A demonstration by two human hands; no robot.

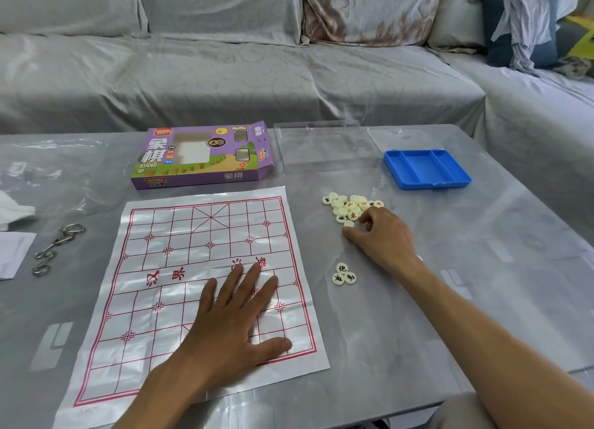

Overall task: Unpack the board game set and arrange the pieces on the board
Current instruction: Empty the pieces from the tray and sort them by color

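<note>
A white plastic xiangqi board sheet (pixel 180 268) with red lines lies flat on the grey table. My left hand (pixel 234 319) presses on its lower right part, fingers straight and spread. To the right of the sheet lies a pile of cream round pieces (pixel 348 205) with red and black characters. My right hand (pixel 382 235) rests at the pile's near edge, fingers curled over it, thumb beside one cream piece (pixel 348 223). Whether it grips a piece is hidden. Three black-character pieces (pixel 344 274) lie apart, nearer me.
The purple game box (pixel 202 157) lies behind the sheet. A clear plastic lid (pixel 321 145) and a blue plastic tray (pixel 426 168) sit at the back right. Metal ring puzzles (pixel 58 245), white paper (pixel 13 252) and a plastic bag (pixel 38 168) lie at the left. A grey sofa (pixel 225 59) stands behind.
</note>
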